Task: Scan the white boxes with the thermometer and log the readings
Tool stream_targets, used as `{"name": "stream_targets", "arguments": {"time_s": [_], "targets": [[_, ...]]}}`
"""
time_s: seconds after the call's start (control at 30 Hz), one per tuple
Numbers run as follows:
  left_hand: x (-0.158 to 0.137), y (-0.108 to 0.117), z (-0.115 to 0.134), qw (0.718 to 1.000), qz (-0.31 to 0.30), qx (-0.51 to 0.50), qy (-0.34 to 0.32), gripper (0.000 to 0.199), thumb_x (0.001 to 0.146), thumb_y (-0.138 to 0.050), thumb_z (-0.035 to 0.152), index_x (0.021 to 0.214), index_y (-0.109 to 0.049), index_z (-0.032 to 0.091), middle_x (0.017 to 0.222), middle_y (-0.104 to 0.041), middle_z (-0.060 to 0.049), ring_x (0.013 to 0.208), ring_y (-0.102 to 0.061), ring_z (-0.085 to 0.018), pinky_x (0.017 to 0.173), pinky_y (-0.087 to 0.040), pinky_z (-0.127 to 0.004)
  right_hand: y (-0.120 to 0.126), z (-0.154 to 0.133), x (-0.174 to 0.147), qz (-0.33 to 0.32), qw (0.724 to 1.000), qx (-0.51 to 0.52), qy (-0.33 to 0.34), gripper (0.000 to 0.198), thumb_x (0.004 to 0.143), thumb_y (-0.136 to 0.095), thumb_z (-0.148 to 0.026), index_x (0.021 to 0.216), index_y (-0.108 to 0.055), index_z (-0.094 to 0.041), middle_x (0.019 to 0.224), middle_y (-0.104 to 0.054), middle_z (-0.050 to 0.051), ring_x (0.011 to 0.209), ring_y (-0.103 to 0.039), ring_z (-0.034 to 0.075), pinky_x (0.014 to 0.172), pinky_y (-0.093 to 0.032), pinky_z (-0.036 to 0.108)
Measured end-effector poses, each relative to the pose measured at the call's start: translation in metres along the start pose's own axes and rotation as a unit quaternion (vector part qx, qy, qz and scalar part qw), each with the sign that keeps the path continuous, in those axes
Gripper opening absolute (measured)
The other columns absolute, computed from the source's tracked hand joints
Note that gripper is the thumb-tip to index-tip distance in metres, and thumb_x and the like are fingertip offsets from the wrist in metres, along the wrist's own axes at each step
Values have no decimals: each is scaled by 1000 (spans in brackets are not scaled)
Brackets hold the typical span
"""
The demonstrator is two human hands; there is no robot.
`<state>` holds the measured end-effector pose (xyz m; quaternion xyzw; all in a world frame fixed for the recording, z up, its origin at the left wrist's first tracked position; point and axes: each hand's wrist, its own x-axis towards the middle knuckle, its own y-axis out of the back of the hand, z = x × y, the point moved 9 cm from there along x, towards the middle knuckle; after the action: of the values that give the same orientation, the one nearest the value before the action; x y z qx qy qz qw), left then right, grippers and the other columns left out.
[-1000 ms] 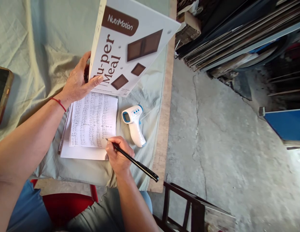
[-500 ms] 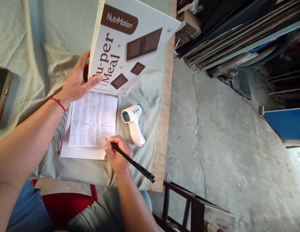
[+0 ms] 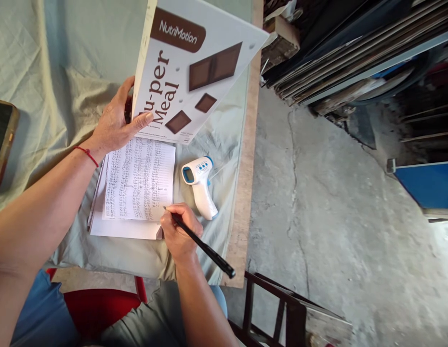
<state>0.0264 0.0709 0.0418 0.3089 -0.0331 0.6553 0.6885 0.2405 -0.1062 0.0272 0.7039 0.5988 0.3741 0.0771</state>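
My left hand (image 3: 121, 115) grips a white cardboard box (image 3: 180, 67) by its lower left edge, thumb on the printed face and the other fingers behind it. The box reads "NutriMotion" and is tilted over the top of a handwritten sheet (image 3: 139, 180). That sheet lies on more white paper. In my right hand (image 3: 181, 231), a black pen (image 3: 205, 248) is pinched, its tip at the right part of the sheet near the lower written lines. Just right of the paper lies a white and blue infrared thermometer (image 3: 200, 185), close to my right hand but apart from it.
A pale green cloth (image 3: 65, 82) covers the table, with a bare wooden edge (image 3: 242, 207) on the right. A phone (image 3: 3, 140) lies at far left. Below are a red chair (image 3: 101, 308) and a dark metal frame (image 3: 274, 313) on the concrete floor (image 3: 318, 202).
My right hand has slid slightly to the right with the pen, whose tip has shifted right across the sheet. My left hand and the box have stayed practically still.
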Motion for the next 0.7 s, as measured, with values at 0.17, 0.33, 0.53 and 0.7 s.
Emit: {"name": "stream_targets", "arguments": {"time_s": [0.17,0.33,0.53,0.7], "targets": [[-1,1,-7,999,6,-27,36,80,81,-61,84,140,-50,31,127,-68,-10,118,-65,-34,101,-53,-53,15,-11,15,44,991,-121,32,18,85,-56,-8,88,-65,-24,78,-67,0,72,-65,17,68,-52,30],[-2,5,-10,996,7,-62,60,86,79,-65,83,140,-49,25,120,-69,-12,115,-67,-35,97,-56,-52,-17,-19,30,9,974,-223,43,24,83,-52,-7,88,-70,-22,77,-66,3,71,-61,19,65,-48,32],[-4,10,-9,996,5,-47,80,76,85,-63,77,139,-49,26,121,-70,-12,110,-69,-33,95,-57,-53,11,18,45,80,969,-232,-19,32,85,-63,-28,115,-69,-19,115,-66,15,99,-63,26,78,-51,38],[-8,13,-16,992,12,-63,113,74,88,-61,72,142,-47,24,120,-71,-13,110,-68,-33,96,-55,-55,29,78,50,26,979,-103,-174,41,78,-67,-52,102,-72,-18,85,-69,7,73,-62,23,62,-47,32]]}}
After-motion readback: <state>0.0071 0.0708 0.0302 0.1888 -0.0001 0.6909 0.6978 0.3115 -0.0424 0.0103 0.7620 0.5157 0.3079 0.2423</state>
